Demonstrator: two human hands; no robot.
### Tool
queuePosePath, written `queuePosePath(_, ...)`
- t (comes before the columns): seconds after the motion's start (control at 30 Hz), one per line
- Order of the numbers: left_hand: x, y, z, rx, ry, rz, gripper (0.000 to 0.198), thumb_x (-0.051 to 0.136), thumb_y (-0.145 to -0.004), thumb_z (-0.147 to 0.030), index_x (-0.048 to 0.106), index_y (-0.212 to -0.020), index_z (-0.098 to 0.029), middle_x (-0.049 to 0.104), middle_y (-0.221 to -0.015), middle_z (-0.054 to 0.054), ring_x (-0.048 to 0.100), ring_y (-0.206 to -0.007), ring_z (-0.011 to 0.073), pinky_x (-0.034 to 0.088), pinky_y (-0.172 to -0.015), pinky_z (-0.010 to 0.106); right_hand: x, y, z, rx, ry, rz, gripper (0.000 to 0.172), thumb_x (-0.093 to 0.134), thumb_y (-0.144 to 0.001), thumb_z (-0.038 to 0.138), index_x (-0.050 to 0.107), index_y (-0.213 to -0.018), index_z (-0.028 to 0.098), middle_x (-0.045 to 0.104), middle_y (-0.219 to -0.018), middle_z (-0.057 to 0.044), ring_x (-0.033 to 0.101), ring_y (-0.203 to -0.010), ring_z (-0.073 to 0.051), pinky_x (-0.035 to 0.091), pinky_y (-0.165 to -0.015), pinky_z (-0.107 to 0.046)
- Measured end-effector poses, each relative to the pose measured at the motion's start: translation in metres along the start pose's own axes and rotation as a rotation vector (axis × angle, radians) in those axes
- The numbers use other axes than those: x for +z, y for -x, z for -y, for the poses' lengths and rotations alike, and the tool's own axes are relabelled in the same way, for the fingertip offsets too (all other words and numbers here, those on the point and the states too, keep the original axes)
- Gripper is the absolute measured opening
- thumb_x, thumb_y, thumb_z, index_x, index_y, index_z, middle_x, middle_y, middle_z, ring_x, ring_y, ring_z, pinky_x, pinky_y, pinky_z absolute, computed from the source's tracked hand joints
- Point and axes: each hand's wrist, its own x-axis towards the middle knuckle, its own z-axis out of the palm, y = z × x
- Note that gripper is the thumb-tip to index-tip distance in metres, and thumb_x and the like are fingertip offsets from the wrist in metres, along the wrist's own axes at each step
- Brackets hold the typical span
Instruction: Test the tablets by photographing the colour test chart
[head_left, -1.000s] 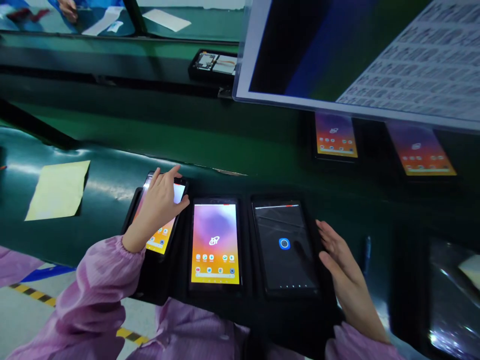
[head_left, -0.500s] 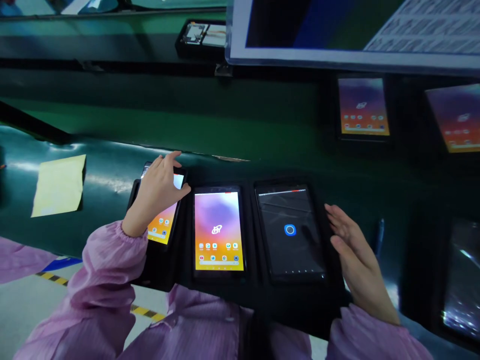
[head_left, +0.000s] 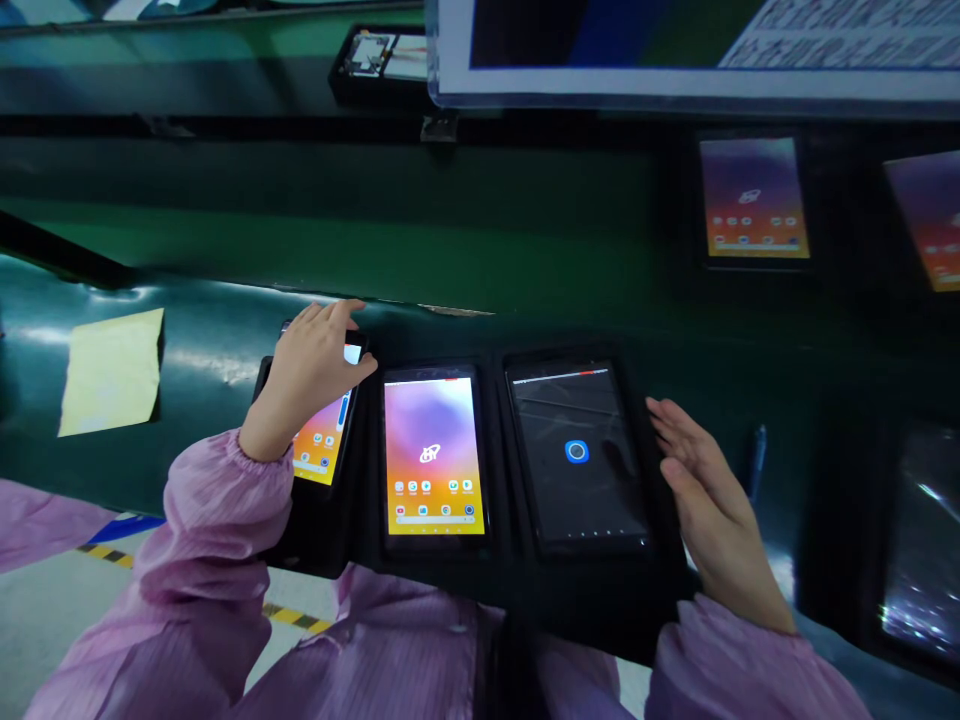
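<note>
While the green bench (head_left: 202, 410) spreads beneath everything, take the middle tablet (head_left: 435, 470) as your landmark: a large printed sheet (head_left: 637, 85) is beyond it, up and to its right. Directly right of it lies the right tablet (head_left: 574, 500), dark but for a blue-and-white icon (head_left: 577, 451); to its left, skewed, is the left tablet (head_left: 319, 455), partly under your left hand (head_left: 307, 365). That hand is half spread across the upper part, thumb well parted from the fingers; the palm side is hidden, so you cannot tell whether it grips or presses. Your right hand (head_left: 709, 490), farther right of the middle tablet, is loosely open with nothing visible in it; whether its fingertips touch the right tablet's side, you cannot tell. Left of the middle tablet, a blue slider (head_left: 343, 411) has come up on the left tablet's screen where none showed a moment ago, which suggests a side key has registered. On the middle tablet, the white logo (head_left: 430, 454) seems to read "HY"; its app icons (head_left: 412, 487) carry captions too small to read, and the sheet's characters are too blurred
</note>
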Motion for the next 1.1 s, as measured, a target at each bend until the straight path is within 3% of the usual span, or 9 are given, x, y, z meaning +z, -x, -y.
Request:
queuePosePath(0.17, -0.002, 0.0, -0.006, -0.022, 0.0, 0.003, 0.053, 0.064, -0.084, -0.031, 0.056, -0.134, -0.015, 0.075, -0.113, 0.012, 0.067, -0.116, 0.0349, 0.052, -0.103, 0.047, -0.001, -0.001, -0.002, 0.027, -0.033, -0.004, 0.053, 0.07, -0.094, 0.055, 0.058, -0.145, 0.048, 0.053, -0.16, 0.005, 0.042, -0.154, -0.027, 0.019, -0.136, -0.056)
queuePosePath(0.4, 0.0, 0.0, -0.011, -0.044, 0.003, 0.005, 0.047, 0.065, -0.082, -0.028, 0.056, -0.127, -0.015, 0.074, -0.103, 0.01, 0.069, -0.108, 0.0339, 0.055, -0.096, 0.044, 0.002, -0.001, 0.002, 0.034, -0.028, -0.013, 0.051, 0.068, -0.095, 0.055, 0.059, -0.145, 0.047, 0.053, -0.16, 0.005, 0.043, -0.153, -0.026, 0.023, -0.135, -0.054)
queuePosePath(0.9, 0.0, 0.01, 0.004, 0.027, 0.031, 0.015, 0.057, 0.065, -0.082, -0.029, 0.049, -0.135, -0.017, 0.075, -0.117, 0.011, 0.067, -0.117, 0.0357, 0.052, -0.104, 0.049, -0.002, -0.001, -0.002, 0.019, 0.03, -0.006, 0.051, 0.064, -0.099, 0.051, 0.055, -0.149, 0.045, 0.051, -0.162, 0.004, 0.043, -0.154, -0.027, 0.025, -0.134, -0.053)
queuePosePath(1.1, -0.001, 0.009, -0.001, -0.01, 0.031, 0.023, 0.057, 0.067, -0.08, -0.026, 0.048, -0.133, -0.017, 0.075, -0.116, 0.012, 0.07, -0.113, 0.0347, 0.055, -0.089, 0.044, 0.0, -0.001, -0.002, 0.011, -0.009, -0.007, 0.049, 0.065, -0.099, 0.05, 0.057, -0.147, 0.045, 0.051, -0.162, 0.004, 0.043, -0.153, -0.026, 0.023, -0.135, -0.054)
